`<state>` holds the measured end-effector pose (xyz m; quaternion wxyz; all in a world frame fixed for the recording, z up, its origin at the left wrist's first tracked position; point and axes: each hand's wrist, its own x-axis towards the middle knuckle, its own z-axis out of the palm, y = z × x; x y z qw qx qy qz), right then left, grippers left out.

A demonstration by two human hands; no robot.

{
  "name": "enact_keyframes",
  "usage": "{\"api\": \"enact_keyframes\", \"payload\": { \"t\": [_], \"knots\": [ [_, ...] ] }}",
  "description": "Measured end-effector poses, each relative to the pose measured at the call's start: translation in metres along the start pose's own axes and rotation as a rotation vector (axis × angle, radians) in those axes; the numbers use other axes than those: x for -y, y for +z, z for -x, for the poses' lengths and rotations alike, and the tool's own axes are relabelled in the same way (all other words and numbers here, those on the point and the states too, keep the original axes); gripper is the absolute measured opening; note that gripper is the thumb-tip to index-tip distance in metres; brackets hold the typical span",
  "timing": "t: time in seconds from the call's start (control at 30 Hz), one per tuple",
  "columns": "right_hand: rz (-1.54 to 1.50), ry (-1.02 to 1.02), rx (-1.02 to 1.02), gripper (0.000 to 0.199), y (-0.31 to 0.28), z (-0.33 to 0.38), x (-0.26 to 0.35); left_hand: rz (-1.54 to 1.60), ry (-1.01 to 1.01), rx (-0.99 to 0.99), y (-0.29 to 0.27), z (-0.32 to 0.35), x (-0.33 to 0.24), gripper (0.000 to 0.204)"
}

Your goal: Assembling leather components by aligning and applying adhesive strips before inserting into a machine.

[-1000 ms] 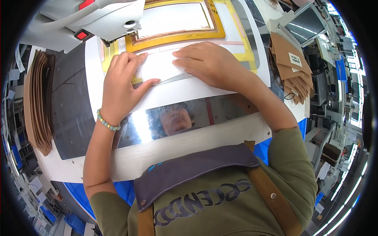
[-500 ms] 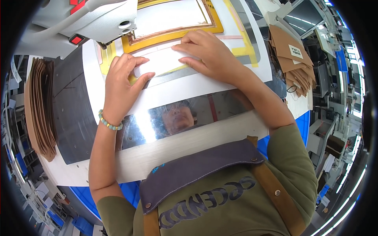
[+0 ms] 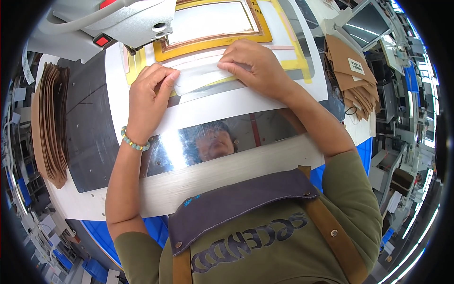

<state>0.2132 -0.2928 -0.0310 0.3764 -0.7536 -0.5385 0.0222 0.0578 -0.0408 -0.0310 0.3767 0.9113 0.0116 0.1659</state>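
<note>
A thin, whitish translucent strip (image 3: 201, 78) is stretched between my two hands. My left hand (image 3: 152, 90) pinches its left end between thumb and forefinger, and my right hand (image 3: 255, 68) pinches the right end. Just beyond the strip lies a yellow rectangular frame (image 3: 263, 29) with a brown inner border, resting on a white sheet (image 3: 213, 108) edged with yellow tape (image 3: 294, 63). Part of the strip's ends is covered by my fingers.
A white sewing machine head (image 3: 127, 26) overhangs the far left of the frame. Upright brown pieces (image 3: 49, 123) are stacked at the left; more brown pieces (image 3: 347, 61) lie at the right below a screen (image 3: 364, 26). A shiny metal plate (image 3: 274, 128) lies nearer me.
My fingers have closed from a spread position into pinches on the strip, which now shows lifted between them. The view has shifted slightly.
</note>
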Motion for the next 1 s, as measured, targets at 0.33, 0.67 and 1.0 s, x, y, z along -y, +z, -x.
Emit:
{"api": "enact_keyframes", "payload": {
  "t": [0.33,0.67,1.0],
  "knots": [
    [0.129,-0.217,-0.113,0.028,-0.005,-0.023,0.004,0.128,-0.051,-0.018,0.002,0.000,-0.004,0.023],
    [-0.112,-0.019,0.060,0.017,-0.024,-0.063,0.010,-0.031,0.154,-0.073,-0.011,-0.004,0.002,0.022],
    [-0.065,0.094,0.155,0.061,-0.043,-0.118,-0.076,-0.390,0.200,-0.029,-0.026,-0.011,0.032,0.034]
  ]
}}
